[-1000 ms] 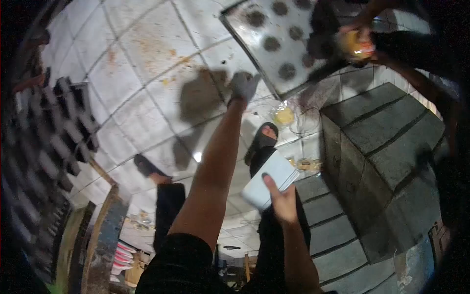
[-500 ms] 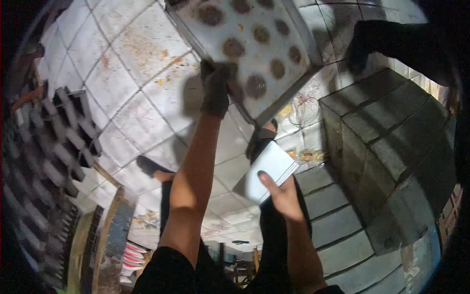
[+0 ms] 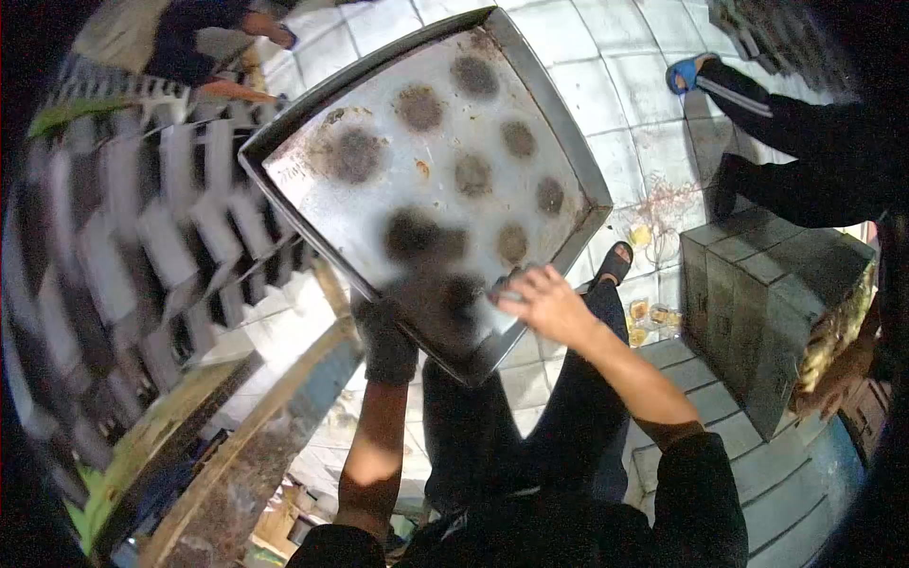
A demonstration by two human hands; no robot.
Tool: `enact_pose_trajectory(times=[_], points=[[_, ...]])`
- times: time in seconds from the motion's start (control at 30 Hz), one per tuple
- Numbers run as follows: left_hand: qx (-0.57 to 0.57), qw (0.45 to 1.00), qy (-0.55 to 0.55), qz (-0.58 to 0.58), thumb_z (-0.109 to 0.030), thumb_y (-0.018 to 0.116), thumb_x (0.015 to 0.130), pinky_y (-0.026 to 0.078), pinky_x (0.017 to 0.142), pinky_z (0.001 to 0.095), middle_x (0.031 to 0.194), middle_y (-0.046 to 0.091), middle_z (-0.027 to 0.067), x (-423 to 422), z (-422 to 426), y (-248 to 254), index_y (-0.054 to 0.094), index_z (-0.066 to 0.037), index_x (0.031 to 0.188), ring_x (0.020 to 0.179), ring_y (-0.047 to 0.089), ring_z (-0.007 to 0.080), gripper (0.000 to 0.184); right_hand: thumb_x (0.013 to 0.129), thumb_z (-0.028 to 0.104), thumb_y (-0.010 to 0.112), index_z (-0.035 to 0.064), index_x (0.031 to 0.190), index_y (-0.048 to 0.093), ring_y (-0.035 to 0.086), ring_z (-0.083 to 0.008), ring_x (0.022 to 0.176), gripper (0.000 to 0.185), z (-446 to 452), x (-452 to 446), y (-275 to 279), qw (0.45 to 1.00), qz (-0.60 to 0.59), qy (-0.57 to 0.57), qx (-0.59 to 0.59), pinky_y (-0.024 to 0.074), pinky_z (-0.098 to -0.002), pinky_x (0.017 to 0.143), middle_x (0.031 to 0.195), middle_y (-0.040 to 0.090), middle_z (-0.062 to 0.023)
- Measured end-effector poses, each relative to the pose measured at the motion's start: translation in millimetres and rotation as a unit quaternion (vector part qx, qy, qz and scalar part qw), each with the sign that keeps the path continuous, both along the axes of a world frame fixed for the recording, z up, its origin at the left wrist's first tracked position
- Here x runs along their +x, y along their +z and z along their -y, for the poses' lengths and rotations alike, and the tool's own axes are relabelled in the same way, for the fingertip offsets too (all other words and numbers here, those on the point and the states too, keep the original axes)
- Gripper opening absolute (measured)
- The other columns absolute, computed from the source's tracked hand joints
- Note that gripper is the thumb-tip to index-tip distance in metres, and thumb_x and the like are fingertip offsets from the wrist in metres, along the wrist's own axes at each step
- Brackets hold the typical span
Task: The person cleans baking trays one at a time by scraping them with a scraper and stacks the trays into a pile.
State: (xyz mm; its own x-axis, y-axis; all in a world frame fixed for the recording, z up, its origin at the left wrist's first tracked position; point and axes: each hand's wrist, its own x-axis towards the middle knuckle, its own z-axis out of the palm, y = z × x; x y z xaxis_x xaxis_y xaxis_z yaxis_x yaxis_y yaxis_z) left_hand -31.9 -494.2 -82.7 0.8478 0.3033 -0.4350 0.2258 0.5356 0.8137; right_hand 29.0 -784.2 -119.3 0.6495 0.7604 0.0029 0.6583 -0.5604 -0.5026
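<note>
A large square metal baking tray (image 3: 445,151) with raised sides hangs tilted in front of me, several dark round scorch marks on its floor. My left hand (image 3: 386,341), in a dark glove, is closed on the tray's lower left rim. Over the near right part of the tray is my right hand (image 3: 549,308), bare, its fingers bent together. Something small and dark (image 3: 504,286) shows at those fingertips; I cannot make out what it is. Shadow darkens the tray's near corner.
A tiled block (image 3: 748,293) stands at the right, with another person's dark-clothed legs (image 3: 795,123) behind it. Another person's arm (image 3: 237,90) reaches in at upper left. Stacked grey slatted pieces (image 3: 180,218) and a worn board (image 3: 256,435) lie at left.
The tray has come up off the floor, nearer to me and leftward, in my left hand. My right hand has moved up over it; the white stack it held no longer shows clearly.
</note>
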Motion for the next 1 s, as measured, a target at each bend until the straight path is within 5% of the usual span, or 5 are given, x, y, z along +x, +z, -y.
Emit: enact_pose_trajectory(times=[0.27, 0.33, 0.5, 0.77, 1.0], points=[[0.443, 0.890, -0.011, 0.109, -0.020, 0.059, 0.093, 0.055, 0.057, 0.0330, 0.079, 0.055, 0.0030, -72.2, -47.0, 212.1, 0.049, -0.010, 0.117, 0.065, 0.059, 0.0181, 0.028, 0.075, 0.011, 0.072, 0.0201, 0.119, 0.067, 0.063, -0.0307, 0.101, 0.046, -41.9, -28.7, 232.6, 0.994, 0.054, -0.048, 0.082, 0.0488, -0.0431, 0.088, 0.110, 0.067, -0.0074], [0.587, 0.793, -0.096, 0.136, -0.015, 0.059, 0.087, 0.055, 0.061, 0.0318, 0.080, 0.056, 0.0039, -56.6, 26.4, 156.9, 0.049, -0.007, 0.120, 0.068, 0.060, 0.0179, 0.036, 0.075, 0.008, 0.070, 0.0215, 0.123, 0.067, 0.064, -0.0308, 0.099, 0.050, 26.9, 3.9, 167.8, 0.986, 0.024, -0.139, 0.095, 0.0499, -0.0423, 0.085, 0.106, 0.067, -0.0086], [0.095, 0.992, 0.034, 0.078, -0.013, 0.054, 0.098, 0.057, 0.077, 0.0416, 0.101, 0.064, 0.0120, -110.2, 63.9, 194.4, 0.065, 0.000, 0.103, 0.088, 0.066, 0.0263, 0.017, 0.070, 0.011, 0.075, 0.0138, 0.117, 0.066, 0.064, -0.0328, 0.089, 0.047, 1.8, 17.8, 256.3, 0.944, 0.174, -0.101, 0.261, 0.0533, -0.0473, 0.080, 0.098, 0.063, -0.0100], [0.165, 0.974, 0.110, 0.112, -0.003, 0.064, 0.082, 0.051, 0.072, 0.0352, 0.076, 0.055, 0.0045, -158.9, 131.4, 278.6, 0.060, -0.004, 0.076, 0.075, 0.058, 0.0156, 0.007, 0.077, 0.006, 0.068, 0.0101, 0.114, 0.068, 0.065, -0.0328, 0.086, 0.037, 14.9, 13.9, 370.0, 0.911, 0.220, -0.176, 0.300, 0.0563, -0.0443, 0.075, 0.092, 0.064, -0.0121], [0.435, 0.877, 0.071, 0.189, 0.006, 0.056, 0.085, 0.054, 0.069, 0.0337, 0.105, 0.066, 0.0100, -188.2, 107.5, 216.0, 0.061, -0.001, 0.114, 0.079, 0.065, 0.0189, 0.030, 0.074, 0.006, 0.067, 0.0082, 0.115, 0.069, 0.065, -0.0355, 0.087, 0.041, 20.3, 10.6, 381.6, 0.904, 0.245, -0.110, 0.333, 0.0566, -0.0462, 0.076, 0.093, 0.064, -0.0140]])
